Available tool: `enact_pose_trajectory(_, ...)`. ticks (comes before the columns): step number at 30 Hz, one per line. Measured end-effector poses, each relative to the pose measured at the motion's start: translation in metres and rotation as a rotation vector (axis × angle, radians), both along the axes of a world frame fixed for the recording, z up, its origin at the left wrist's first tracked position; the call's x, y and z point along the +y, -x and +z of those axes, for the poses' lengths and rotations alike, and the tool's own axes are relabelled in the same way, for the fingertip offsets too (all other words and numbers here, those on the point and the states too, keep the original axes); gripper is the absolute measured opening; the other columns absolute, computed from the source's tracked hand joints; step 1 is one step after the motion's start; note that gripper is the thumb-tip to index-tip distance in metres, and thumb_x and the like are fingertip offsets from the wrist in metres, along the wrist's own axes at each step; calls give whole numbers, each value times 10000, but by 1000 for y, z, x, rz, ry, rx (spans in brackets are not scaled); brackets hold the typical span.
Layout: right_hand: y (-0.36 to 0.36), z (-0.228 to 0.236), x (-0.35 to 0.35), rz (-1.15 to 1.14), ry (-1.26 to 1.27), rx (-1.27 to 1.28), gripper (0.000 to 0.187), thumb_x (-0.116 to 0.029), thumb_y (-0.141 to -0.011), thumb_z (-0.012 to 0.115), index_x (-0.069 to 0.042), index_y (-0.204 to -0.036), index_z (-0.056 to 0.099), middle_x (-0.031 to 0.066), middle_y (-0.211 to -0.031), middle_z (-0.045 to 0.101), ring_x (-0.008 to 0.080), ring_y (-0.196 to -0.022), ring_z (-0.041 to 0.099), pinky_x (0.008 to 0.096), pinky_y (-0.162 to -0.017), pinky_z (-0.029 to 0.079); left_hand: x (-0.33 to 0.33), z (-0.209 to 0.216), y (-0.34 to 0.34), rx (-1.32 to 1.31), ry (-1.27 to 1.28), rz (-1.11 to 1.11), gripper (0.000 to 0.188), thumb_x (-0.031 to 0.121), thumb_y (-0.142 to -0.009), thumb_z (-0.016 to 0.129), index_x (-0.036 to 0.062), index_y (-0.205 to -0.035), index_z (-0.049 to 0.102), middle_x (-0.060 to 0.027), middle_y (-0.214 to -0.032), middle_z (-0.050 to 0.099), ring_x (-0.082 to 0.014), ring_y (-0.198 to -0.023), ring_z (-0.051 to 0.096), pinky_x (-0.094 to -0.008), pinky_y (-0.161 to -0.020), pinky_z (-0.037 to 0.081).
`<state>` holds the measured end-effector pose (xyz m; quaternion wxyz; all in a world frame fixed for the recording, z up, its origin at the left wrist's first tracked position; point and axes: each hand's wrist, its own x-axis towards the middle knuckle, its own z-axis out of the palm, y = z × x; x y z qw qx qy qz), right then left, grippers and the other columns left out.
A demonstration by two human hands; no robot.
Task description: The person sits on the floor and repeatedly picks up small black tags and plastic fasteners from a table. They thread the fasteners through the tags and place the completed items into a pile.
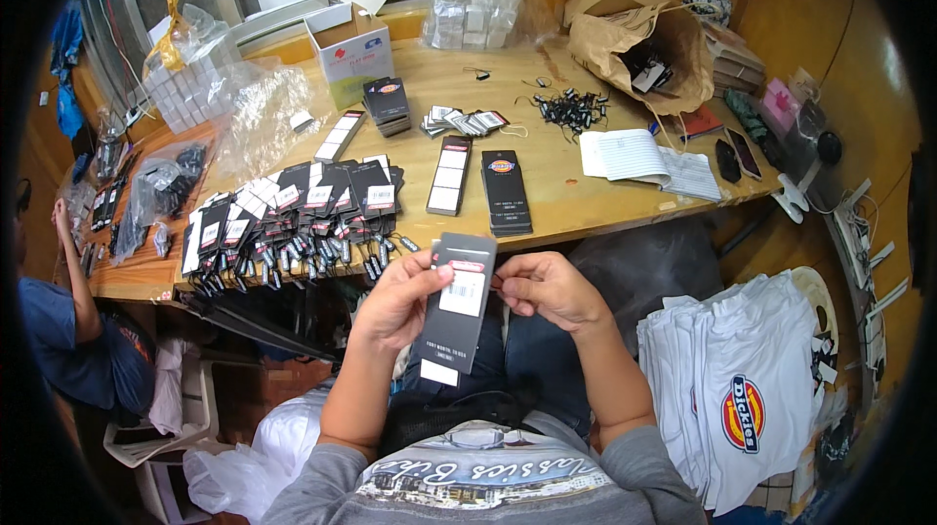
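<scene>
Wears a shirt [508,501], nearest. Just off the bench's [576,213] front edge, grips a tag [454,330] in the left hand [400,301], likely to steady it; with the right hand [551,291] pinches, apparently, a thin cord [499,281] at its right side. Beyond, has a tag pile [322,198] near the front-left corner, perhaps overhanging against tangles; stacks [506,193] by the front edge, seemingly for reach; loose cords [571,110] toward the back.

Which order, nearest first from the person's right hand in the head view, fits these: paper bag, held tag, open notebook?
1. Held tag: just left, in the left hand.
2. Open notebook: ahead and right, on the table.
3. Paper bag: farther back, beyond the notebook.
</scene>
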<state>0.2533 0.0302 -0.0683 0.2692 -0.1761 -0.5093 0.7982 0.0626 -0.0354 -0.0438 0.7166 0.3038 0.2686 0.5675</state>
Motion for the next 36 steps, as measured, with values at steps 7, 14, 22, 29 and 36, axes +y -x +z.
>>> enact_pose_trajectory(7,-23,-8,-6,-494,-297,-228,101,-1,-719,592,34,-813,597,63,-693,591,67,-563,520,170,-497,420,-11,-6,1,53,-1,130,188,60,-739,562,-38,-898,540,-114,-777,601,-143,-662,605,-255,-606,510)
enact_pose_trajectory(14,-29,-23,0,-711,-619,-345,151,-30,-681,626,-16,-831,607,55,-796,569,127,-706,548,217,-621,433,-19,-2,-7,4,17,69,244,56,-727,567,-62,-936,520,-121,-814,599,-146,-675,606,-251,-623,507)
enact_pose_trajectory(22,17,-6,-40,-354,-540,-74,168,-8,-699,609,14,-862,577,42,-833,550,121,-777,519,242,-692,414,-17,-22,-7,-400,211,-230,511,33,-747,522,-91,-1187,294,-171,-929,551,-208,-708,611,-306,-615,532)
enact_pose_trajectory(29,15,-11,-46,-92,113,144,158,-45,-767,560,36,-902,570,58,-844,589,106,-745,539,210,-672,420,-21,-17,-6,-251,177,-139,493,37,-737,535,-91,-1168,331,-177,-936,547,-212,-722,603,-308,-638,522)
enact_pose_trajectory(36,-14,-15,-44,-254,-318,-282,108,-7,-721,564,41,-811,601,87,-742,600,123,-653,559,222,-631,443,-25,-21,10,-224,67,-37,328,38,-752,520,-59,-1057,445,-125,-867,576,-161,-722,600,-298,-648,520)
